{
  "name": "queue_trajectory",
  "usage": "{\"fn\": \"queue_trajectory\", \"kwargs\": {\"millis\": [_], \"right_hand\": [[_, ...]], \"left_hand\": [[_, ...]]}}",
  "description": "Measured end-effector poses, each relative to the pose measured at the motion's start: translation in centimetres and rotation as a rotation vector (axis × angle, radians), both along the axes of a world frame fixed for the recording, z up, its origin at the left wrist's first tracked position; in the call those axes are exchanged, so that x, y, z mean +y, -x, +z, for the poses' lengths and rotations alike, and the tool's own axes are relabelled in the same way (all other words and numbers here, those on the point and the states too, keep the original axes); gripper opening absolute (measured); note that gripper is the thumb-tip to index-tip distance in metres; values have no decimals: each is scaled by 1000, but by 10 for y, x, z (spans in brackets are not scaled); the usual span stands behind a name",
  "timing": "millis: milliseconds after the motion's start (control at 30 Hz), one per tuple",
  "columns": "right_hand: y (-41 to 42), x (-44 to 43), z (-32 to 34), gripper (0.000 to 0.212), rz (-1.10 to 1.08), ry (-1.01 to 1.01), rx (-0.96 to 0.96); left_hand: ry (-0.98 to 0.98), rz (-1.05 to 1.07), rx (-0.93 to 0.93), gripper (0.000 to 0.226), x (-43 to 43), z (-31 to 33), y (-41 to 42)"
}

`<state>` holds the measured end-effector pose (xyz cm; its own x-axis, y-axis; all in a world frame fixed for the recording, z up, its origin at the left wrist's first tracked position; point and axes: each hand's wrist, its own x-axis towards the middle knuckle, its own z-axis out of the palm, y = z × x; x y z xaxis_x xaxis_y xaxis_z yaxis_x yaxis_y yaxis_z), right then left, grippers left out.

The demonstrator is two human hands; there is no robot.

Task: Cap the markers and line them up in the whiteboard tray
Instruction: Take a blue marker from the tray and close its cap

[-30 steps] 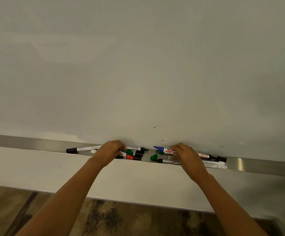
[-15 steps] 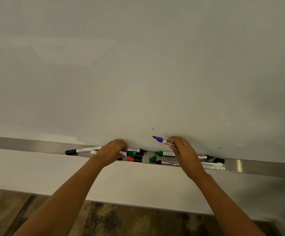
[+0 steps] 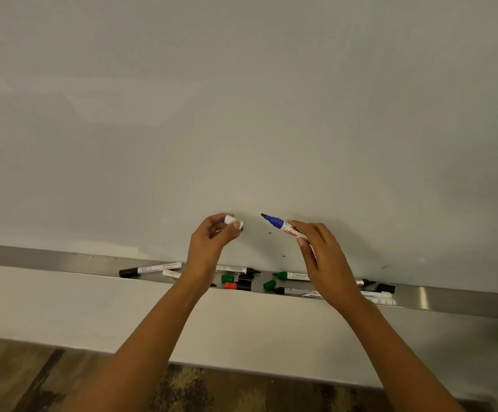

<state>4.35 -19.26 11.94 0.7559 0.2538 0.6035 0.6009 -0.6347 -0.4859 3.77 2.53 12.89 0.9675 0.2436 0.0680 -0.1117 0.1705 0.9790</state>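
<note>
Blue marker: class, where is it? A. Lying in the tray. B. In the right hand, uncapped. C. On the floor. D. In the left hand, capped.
B: the right hand holds the blue marker above the tray, tip bare; the left hand pinches a cap.

The white-barrelled marker [image 3: 285, 227] has a blue tip, matching the blue plastic cap [image 3: 231, 220]; the silver metal tray [image 3: 63, 260] holds a green plastic cap [image 3: 227, 278] and a red plastic cap [image 3: 230, 285].

A plain pale wall [image 3: 63, 307] meets a mottled brown, wood-toned floor [image 3: 19, 379] in soft, dim light.
</note>
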Motion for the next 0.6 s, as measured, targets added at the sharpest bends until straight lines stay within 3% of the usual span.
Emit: {"fn": "queue_trajectory", "kwargs": {"millis": [100,367,600], "right_hand": [[-1,3,11,34,-23,49,-78],[1,9,34,33,-72,190,-160],[3,9,49,29,-84,235,-275]], "left_hand": [[167,-21,-46,18,-6,21,1],[155,-54,-88,19,-15,39,4],[-211,-65,-110,13,-22,43,8]]}}
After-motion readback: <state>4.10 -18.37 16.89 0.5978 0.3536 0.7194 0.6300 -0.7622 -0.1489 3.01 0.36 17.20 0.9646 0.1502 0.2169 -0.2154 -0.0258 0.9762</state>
